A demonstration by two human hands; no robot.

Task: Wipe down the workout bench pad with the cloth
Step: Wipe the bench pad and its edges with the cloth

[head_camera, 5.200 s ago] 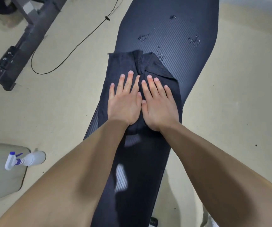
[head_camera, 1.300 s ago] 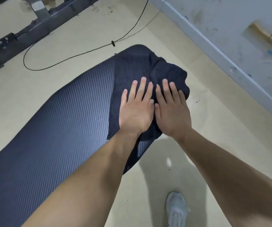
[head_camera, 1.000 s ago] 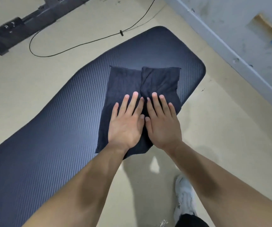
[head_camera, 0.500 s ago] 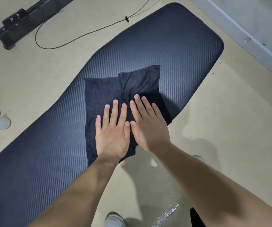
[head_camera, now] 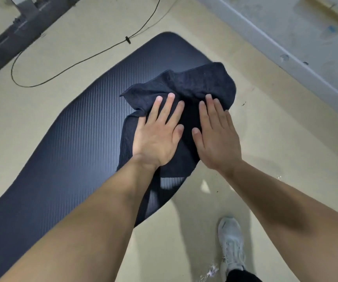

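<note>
The dark ribbed bench pad runs from the lower left up to a rounded end near the top centre. A dark cloth lies bunched over the pad's right edge near that end, part of it hanging past the edge. My left hand presses flat on the cloth with fingers spread. My right hand lies flat beside it on the cloth's right side, at the pad's edge. The two hands are slightly apart.
A black cable loops over the beige floor beyond the pad. A dark metal frame lies at the top left. A grey wall base runs along the top right. My white shoe stands on the floor at the lower right.
Both hands have pushed the cloth toward the pad's rounded end and right edge. The cloth has gone from flat to bunched. My hands have spread slightly apart.
</note>
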